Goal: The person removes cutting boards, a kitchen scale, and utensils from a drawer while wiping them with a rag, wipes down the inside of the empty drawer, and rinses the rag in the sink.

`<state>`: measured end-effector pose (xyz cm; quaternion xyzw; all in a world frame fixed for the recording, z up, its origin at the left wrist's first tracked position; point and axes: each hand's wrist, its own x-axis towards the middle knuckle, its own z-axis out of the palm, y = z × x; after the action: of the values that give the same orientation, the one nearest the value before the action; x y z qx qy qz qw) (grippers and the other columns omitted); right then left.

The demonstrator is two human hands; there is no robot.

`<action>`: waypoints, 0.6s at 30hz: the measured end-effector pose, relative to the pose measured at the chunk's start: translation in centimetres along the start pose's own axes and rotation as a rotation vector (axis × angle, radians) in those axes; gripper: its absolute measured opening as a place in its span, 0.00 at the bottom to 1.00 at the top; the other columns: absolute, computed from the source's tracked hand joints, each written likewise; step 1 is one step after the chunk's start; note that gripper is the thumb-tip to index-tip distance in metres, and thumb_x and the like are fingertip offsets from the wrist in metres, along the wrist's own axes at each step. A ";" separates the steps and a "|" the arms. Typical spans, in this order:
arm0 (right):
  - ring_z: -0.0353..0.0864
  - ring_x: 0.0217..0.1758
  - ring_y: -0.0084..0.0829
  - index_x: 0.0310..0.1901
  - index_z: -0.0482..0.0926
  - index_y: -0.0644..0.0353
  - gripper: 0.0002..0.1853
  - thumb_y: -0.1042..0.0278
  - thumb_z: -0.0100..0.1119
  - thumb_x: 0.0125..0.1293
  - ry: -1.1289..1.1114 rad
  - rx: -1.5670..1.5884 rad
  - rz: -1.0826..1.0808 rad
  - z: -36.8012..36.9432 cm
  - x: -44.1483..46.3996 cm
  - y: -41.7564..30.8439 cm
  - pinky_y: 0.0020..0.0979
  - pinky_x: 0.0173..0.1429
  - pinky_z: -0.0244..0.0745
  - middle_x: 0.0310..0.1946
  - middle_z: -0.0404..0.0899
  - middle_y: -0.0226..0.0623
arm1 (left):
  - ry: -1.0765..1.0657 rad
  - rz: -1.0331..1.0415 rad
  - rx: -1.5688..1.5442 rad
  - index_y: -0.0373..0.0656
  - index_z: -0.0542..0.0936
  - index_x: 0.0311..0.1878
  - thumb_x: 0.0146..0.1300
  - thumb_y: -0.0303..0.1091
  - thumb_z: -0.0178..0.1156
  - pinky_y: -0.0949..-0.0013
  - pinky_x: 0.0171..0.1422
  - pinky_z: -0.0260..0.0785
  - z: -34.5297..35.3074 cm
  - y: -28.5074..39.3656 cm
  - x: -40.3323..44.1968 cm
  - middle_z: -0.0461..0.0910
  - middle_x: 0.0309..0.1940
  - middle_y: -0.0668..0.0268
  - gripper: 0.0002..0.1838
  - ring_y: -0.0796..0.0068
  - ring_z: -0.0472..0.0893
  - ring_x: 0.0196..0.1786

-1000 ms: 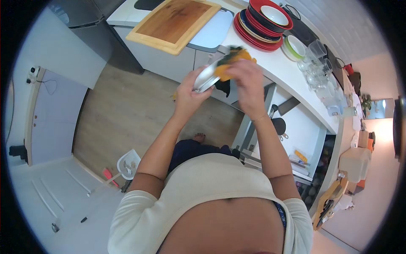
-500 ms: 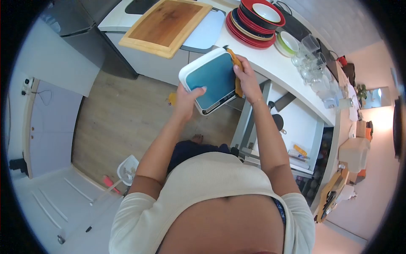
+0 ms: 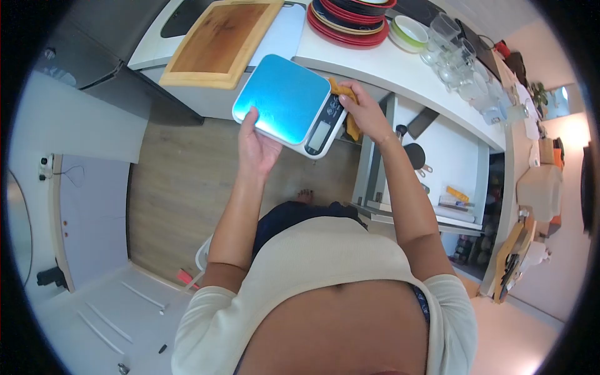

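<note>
A white kitchen scale (image 3: 284, 100) with a shiny, blue-reflecting plate is held up in front of me, its black display strip on the right side facing up. My left hand (image 3: 257, 147) grips the scale's lower left edge, with the thumb on top of the plate. My right hand (image 3: 365, 112) is closed on a mustard-yellow cloth (image 3: 352, 127) at the scale's right edge, beside the display. Part of the cloth is hidden behind the scale and my fingers.
An open drawer (image 3: 459, 169) with utensils juts out on my right. Along the counter (image 3: 350, 72) stand a wooden cutting board (image 3: 222, 44), stacked plates (image 3: 347, 31), bowls (image 3: 409, 34) and several glasses (image 3: 453, 59). A dark fridge (image 3: 94, 59) stands at the far left.
The scale has turned and tilted toward me, so its plate and display now show fully. It has shifted left, with both hands still at its edges. My view has turned slightly.
</note>
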<state>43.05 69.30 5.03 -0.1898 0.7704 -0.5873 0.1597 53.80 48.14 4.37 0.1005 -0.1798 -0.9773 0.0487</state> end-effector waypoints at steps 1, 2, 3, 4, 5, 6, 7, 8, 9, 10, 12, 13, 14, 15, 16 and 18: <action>0.69 0.48 0.18 0.55 0.69 0.59 0.15 0.70 0.49 0.68 0.050 -0.063 -0.071 -0.1 0.2 0.1 0.22 0.55 0.63 0.44 0.73 0.28 | -0.053 -0.043 -0.051 0.38 0.62 0.63 0.67 0.50 0.47 0.55 0.67 0.58 0.3 0.3 -0.1 0.67 0.61 0.58 0.29 0.61 0.68 0.62; 0.69 0.46 0.18 0.53 0.69 0.59 0.13 0.71 0.50 0.68 0.056 0.012 -0.062 -0.3 0.3 0.1 0.22 0.55 0.64 0.42 0.72 0.27 | -0.277 -0.129 -0.077 0.39 0.60 0.66 0.65 0.59 0.46 0.52 0.68 0.57 0.5 1.2 -0.4 0.64 0.64 0.55 0.36 0.59 0.66 0.64; 0.69 0.46 0.18 0.53 0.69 0.59 0.13 0.71 0.50 0.68 0.063 0.015 -0.062 -0.7 0.4 -0.5 0.22 0.55 0.64 0.42 0.72 0.27 | -0.280 -0.135 -0.073 0.39 0.60 0.66 0.65 0.59 0.46 0.52 0.68 0.57 0.8 2.2 -0.3 0.64 0.64 0.55 0.36 0.59 0.66 0.64; 0.69 0.46 0.17 0.53 0.69 0.58 0.13 0.71 0.50 0.68 0.057 0.019 -0.072 -1.0 0.3 -1.1 0.21 0.55 0.64 0.41 0.72 0.26 | -0.351 -0.186 -0.005 0.37 0.60 0.65 0.63 0.62 0.47 0.53 0.66 0.60 0.9 3.4 -0.1 0.66 0.62 0.53 0.39 0.59 0.68 0.63; 0.69 0.46 0.17 0.53 0.69 0.58 0.13 0.71 0.50 0.68 0.049 0.025 -0.077 -1.1 0.1 -1.4 0.21 0.55 0.64 0.40 0.72 0.26 | -0.418 -0.239 0.061 0.36 0.61 0.65 0.61 0.64 0.48 0.54 0.64 0.64 0.7 4.5 0.1 0.68 0.60 0.52 0.42 0.59 0.70 0.61; 0.69 0.47 0.20 0.52 0.70 0.59 0.13 0.72 0.50 0.66 0.031 0.119 -0.059 -1.2 0.1 -1.6 0.23 0.56 0.64 0.43 0.71 0.28 | -0.413 -0.244 0.063 0.36 0.61 0.65 0.61 0.64 0.48 0.54 0.64 0.64 -0.2 5.6 0.5 0.68 0.60 0.52 0.42 0.59 0.70 0.61; 0.69 0.47 0.20 0.52 0.70 0.59 0.13 0.72 0.50 0.66 0.036 0.122 -0.057 -1.2 0.1 -2.0 0.23 0.56 0.64 0.43 0.71 0.28 | -0.358 -0.303 0.116 0.34 0.63 0.62 0.61 0.60 0.52 0.56 0.60 0.68 -1.1 6.7 1.1 0.70 0.57 0.51 0.39 0.60 0.73 0.58; 0.69 0.49 0.23 0.51 0.71 0.60 0.13 0.73 0.51 0.65 0.031 -0.050 -0.197 -1.1 0.0 -2.4 0.25 0.57 0.63 0.45 0.71 0.30 | -0.302 -0.363 0.170 0.31 0.65 0.60 0.60 0.56 0.55 0.58 0.57 0.72 -1.9 7.1 1.5 0.73 0.54 0.50 0.37 0.61 0.76 0.54; 0.69 0.50 0.26 0.50 0.72 0.60 0.13 0.73 0.52 0.64 0.024 -0.223 -0.336 -1.0 0.0 -3.0 0.26 0.58 0.63 0.46 0.71 0.32 | -0.303 -0.367 0.172 0.31 0.65 0.60 0.60 0.56 0.55 0.58 0.57 0.72 -1.3 6.7 1.2 0.73 0.54 0.50 0.37 0.61 0.76 0.54; 0.67 0.56 0.30 0.50 0.74 0.61 0.14 0.72 0.51 0.63 -0.002 -0.277 -0.290 -0.9 -0.1 -3.8 0.29 0.61 0.62 0.52 0.69 0.36 | -0.210 -0.298 0.405 0.30 0.67 0.58 0.60 0.50 0.57 0.60 0.54 0.73 -0.5 6.1 0.6 0.75 0.51 0.50 0.33 0.61 0.78 0.51; 0.68 0.57 0.35 0.51 0.74 0.60 0.15 0.72 0.50 0.62 0.001 -0.294 -0.386 -0.6 0.4 -3.6 0.32 0.62 0.62 0.54 0.69 0.39 | -0.143 -0.340 0.402 0.30 0.71 0.53 0.56 0.35 0.59 0.61 0.52 0.75 -0.5 6.0 0.7 0.77 0.47 0.52 0.24 0.61 0.79 0.48; 0.69 0.58 0.39 0.52 0.74 0.59 0.17 0.71 0.50 0.61 0.001 -0.318 -0.487 -0.5 0.6 -3.6 0.36 0.63 0.62 0.56 0.70 0.42 | -0.022 -0.232 0.340 0.30 0.70 0.54 0.54 0.35 0.61 0.55 0.53 0.75 -0.9 5.2 0.5 0.76 0.48 0.50 0.26 0.55 0.79 0.47; 0.69 0.58 0.39 0.52 0.74 0.59 0.17 0.71 0.50 0.61 0.001 -0.317 -0.487 -0.2 0.5 -3.6 0.36 0.63 0.62 0.56 0.70 0.42 | -0.022 -0.191 0.267 0.31 0.69 0.55 0.54 0.35 0.61 0.53 0.55 0.73 -1.2 4.8 0.6 0.76 0.49 0.49 0.26 0.54 0.78 0.49; 0.68 0.58 0.40 0.53 0.74 0.59 0.17 0.72 0.50 0.61 0.024 -0.475 -0.570 0.3 0.1 -3.6 0.37 0.65 0.60 0.57 0.69 0.41 | -0.021 -0.150 0.194 0.31 0.69 0.55 0.54 0.35 0.60 0.51 0.58 0.71 -1.3 4.4 0.6 0.75 0.50 0.49 0.27 0.53 0.77 0.51; 0.68 0.59 0.41 0.53 0.74 0.59 0.17 0.72 0.49 0.62 0.048 -0.634 -0.653 0.7 -0.3 -3.7 0.38 0.67 0.58 0.59 0.69 0.40 | -0.022 -0.146 0.193 0.31 0.69 0.55 0.54 0.35 0.60 0.51 0.58 0.71 -1.3 4.0 0.7 0.75 0.50 0.49 0.27 0.53 0.77 0.51; 0.68 0.59 0.41 0.53 0.75 0.59 0.17 0.73 0.48 0.62 0.047 -0.655 -0.633 1.5 -1.9 -4.0 0.39 0.67 0.57 0.59 0.69 0.39 | 0.026 -0.043 0.114 0.32 0.67 0.57 0.55 0.35 0.59 0.49 0.62 0.66 -1.2 3.5 0.5 0.72 0.53 0.48 0.28 0.51 0.74 0.55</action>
<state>45.86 68.02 8.53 -0.4432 0.8229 -0.3369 -0.1135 53.80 44.44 4.45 0.1197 -0.2323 -0.9649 0.0241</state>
